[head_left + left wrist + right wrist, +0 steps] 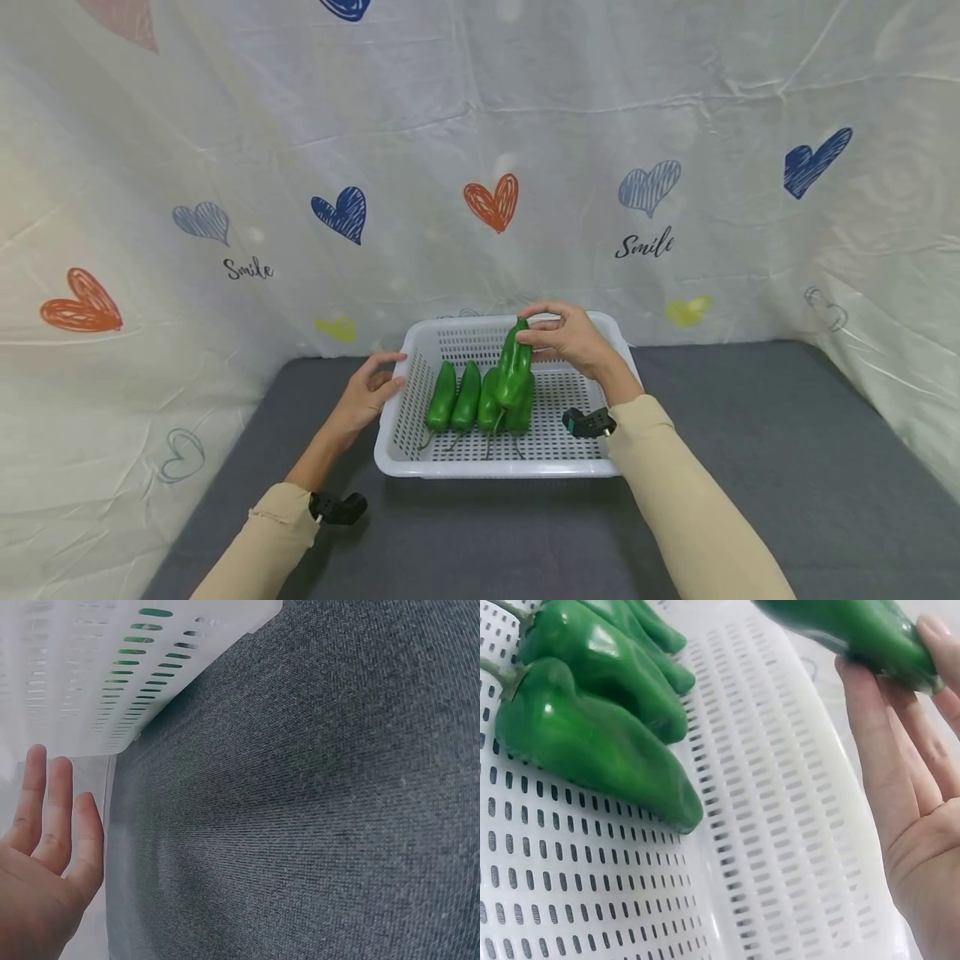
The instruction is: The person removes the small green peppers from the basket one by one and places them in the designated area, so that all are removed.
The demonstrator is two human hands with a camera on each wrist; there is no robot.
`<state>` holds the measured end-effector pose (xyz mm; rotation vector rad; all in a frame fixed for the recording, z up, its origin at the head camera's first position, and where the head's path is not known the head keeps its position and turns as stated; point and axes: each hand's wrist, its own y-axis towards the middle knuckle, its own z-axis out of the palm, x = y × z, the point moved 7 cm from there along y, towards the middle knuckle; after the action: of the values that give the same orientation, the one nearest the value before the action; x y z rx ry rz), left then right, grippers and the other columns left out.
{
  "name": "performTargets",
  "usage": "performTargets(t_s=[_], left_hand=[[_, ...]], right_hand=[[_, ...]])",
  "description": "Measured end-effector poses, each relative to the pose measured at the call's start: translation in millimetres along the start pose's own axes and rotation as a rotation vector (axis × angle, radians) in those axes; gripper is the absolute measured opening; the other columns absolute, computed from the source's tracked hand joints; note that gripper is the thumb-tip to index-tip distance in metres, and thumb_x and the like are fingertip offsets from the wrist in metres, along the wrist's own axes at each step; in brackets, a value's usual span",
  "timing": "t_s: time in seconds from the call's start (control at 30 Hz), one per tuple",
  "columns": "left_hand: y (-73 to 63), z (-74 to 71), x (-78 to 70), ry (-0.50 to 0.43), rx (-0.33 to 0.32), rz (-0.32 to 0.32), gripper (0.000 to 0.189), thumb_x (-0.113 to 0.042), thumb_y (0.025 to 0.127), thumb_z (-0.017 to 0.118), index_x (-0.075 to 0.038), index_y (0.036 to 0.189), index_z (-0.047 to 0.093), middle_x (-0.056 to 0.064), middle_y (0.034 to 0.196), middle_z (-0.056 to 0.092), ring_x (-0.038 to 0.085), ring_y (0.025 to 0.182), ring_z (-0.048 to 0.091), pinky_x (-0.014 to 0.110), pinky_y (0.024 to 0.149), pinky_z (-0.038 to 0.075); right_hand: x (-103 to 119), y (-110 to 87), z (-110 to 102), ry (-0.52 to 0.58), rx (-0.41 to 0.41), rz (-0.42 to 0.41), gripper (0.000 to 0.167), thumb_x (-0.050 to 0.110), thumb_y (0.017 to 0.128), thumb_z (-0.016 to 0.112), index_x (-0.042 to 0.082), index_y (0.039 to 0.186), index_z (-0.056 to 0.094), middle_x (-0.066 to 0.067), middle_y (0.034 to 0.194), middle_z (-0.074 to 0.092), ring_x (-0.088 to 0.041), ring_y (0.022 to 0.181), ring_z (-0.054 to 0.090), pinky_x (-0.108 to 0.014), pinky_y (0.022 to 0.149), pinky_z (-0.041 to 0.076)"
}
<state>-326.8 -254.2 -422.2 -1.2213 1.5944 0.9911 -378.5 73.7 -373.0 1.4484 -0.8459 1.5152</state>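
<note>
Hands apart: glossy green elongated pepper (513, 371) pinched by right hand (567, 337) over white perforated plastic basket (495, 469); left hand (366, 392), relaxed, placed at basket's left side; four similar peppers (488, 404) laid inside.

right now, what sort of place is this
Probably an indoor, makeshift tabletop workspace: a heart-printed white curtain hangs behind a dark grey table, on which a white perforated plastic basket holds long green peppers.
</note>
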Motion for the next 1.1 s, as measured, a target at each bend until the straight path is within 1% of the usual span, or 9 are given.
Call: performTargets(t_s=[0.2,0.37,0.47,0.67,0.87,0.97,1.1], left_hand=[[-0.3,0.6,-2.7,0.01,-0.005,0.034,0.047,-0.017,0.104,0.063,-0.007,0.147,0.047,0.026,0.131,0.058,0.032,0.109,0.063,0.037,0.078,0.056],[-0.2,1.1,-5.5,0.014,-0.008,0.055,0.047,-0.017,0.104,0.063,-0.006,0.147,0.047,0.027,0.135,0.055,0.036,0.112,0.061,0.036,0.08,0.055],[0.3,1.4,-5.6,0.015,-0.008,0.05,0.046,-0.017,0.104,0.062,-0.005,0.147,0.047,0.027,0.136,0.054,0.035,0.111,0.061,0.036,0.08,0.055],[2.9,3.1,-5.2,0.004,-0.018,0.025,0.044,-0.018,0.105,0.061,-0.007,0.146,0.05,0.025,0.137,0.054,0.034,0.109,0.062,0.036,0.078,0.056],[2.7,3.5,-4.1,-0.004,-0.047,0.013,0.041,-0.015,0.104,0.062,-0.007,0.144,0.054,0.024,0.137,0.055,0.032,0.11,0.062,0.034,0.079,0.056],[2.5,3.4,-3.3,-0.006,-0.063,0.005,0.041,-0.016,0.104,0.062,-0.007,0.143,0.055,0.024,0.137,0.055,0.031,0.109,0.063,0.034,0.078,0.056],[2.2,4.3,-2.7,-0.017,-0.071,0.0,0.041,-0.017,0.104,0.063,-0.006,0.143,0.055,0.024,0.139,0.054,0.029,0.108,0.063,0.034,0.077,0.056]], right_hand=[[12,-4.0,1,-0.013,0.01,-0.011,0.045,0.001,0.092,0.075,-0.007,0.133,0.058,-0.02,0.107,0.07,-0.03,0.088,0.071,-0.052,0.081,0.057],[25,-7.9,-2,0.031,-0.01,-0.03,0.047,-0.002,0.091,0.075,-0.007,0.134,0.058,-0.02,0.107,0.071,-0.03,0.091,0.072,-0.052,0.082,0.056],[31,-10.1,-5,0.046,-0.016,-0.04,0.047,-0.001,0.091,0.076,-0.005,0.134,0.058,-0.018,0.106,0.072,-0.031,0.091,0.072,-0.052,0.083,0.056],[43,-17.9,-18,0.028,-0.034,-0.068,0.042,-0.001,0.093,0.073,-0.005,0.132,0.059,-0.014,0.102,0.073,-0.028,0.088,0.073,-0.048,0.081,0.057],[58,-27.9,-30,0.006,-0.05,-0.106,0.041,0.001,0.093,0.074,-0.004,0.131,0.061,-0.013,0.103,0.073,-0.024,0.089,0.072,-0.046,0.081,0.057],[65,-34.3,-35,-0.003,-0.062,-0.121,0.038,0.002,0.093,0.075,-0.001,0.129,0.064,-0.013,0.103,0.074,-0.023,0.089,0.072,-0.045,0.081,0.057],[71,-44.4,-41,-0.046,-0.069,-0.139,0.034,0.005,0.093,0.076,0.004,0.126,0.067,-0.013,0.105,0.073,-0.023,0.09,0.072,-0.045,0.08,0.058]])
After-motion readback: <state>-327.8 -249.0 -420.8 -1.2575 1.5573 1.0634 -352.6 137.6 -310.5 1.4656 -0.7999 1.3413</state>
